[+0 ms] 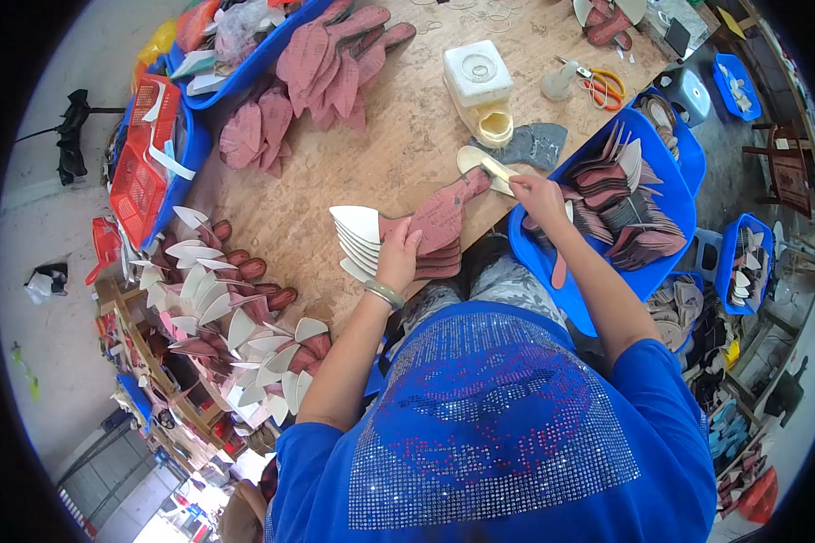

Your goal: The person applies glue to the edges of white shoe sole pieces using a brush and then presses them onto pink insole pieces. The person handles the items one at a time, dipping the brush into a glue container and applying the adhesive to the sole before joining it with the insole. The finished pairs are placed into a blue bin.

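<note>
Shirt's (507, 416) nr blue tub (534, 255) w/ stacked insoles (643, 242).

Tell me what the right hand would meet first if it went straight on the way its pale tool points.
Probably the cream oval piece, which lies in line with the pale tool in the right hand. Depth is hard to judge, so the tool might pass above it.

The left hand (397, 261) is partly hidden behind the stacked red pieces (439, 220), whose printed marks are too small to read. The right hand (539, 201) covers the near end of the pale, flat tool (497, 169). The lower edge cuts off the blue shirt (507, 362) and another person (243, 513) at lower left; the upper edge crops a red-and-white pile (607, 27) at right
</note>
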Available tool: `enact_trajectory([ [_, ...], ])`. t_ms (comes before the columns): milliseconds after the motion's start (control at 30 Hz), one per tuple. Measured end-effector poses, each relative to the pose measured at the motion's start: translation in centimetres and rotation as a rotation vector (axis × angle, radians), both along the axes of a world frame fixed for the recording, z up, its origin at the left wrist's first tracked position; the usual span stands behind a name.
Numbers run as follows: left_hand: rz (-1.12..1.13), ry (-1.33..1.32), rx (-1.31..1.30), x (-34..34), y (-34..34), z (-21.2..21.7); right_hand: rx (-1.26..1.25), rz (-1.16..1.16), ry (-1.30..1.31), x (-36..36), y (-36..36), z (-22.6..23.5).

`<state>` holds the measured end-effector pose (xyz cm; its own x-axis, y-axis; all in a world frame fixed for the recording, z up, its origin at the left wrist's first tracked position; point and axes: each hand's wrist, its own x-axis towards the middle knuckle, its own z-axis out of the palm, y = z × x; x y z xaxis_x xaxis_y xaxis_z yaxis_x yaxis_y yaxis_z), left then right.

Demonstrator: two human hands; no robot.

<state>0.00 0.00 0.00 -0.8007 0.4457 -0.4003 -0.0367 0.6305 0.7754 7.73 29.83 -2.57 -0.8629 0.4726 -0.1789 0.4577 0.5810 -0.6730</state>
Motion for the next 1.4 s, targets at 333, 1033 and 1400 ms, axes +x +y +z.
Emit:
enact_trajectory([
  [333, -0.056, 0.129, -0.034, 0.3, 1.2, 2.4, -0.372, 0.226, 0.026, -0.1, -3.2, 9.3],
  [1033, 0.436, -0.556, 0.401, 2.0, 2.9, 2.7, -0.436, -0.165, 0.095, 5.2, -3.9, 0.7],
  [1400, 0.124, -0.238, 0.341, 1.5, 2.8, 4.1, -0.708, -0.066, 0.07, 3.2, -2.4, 7.9],
])
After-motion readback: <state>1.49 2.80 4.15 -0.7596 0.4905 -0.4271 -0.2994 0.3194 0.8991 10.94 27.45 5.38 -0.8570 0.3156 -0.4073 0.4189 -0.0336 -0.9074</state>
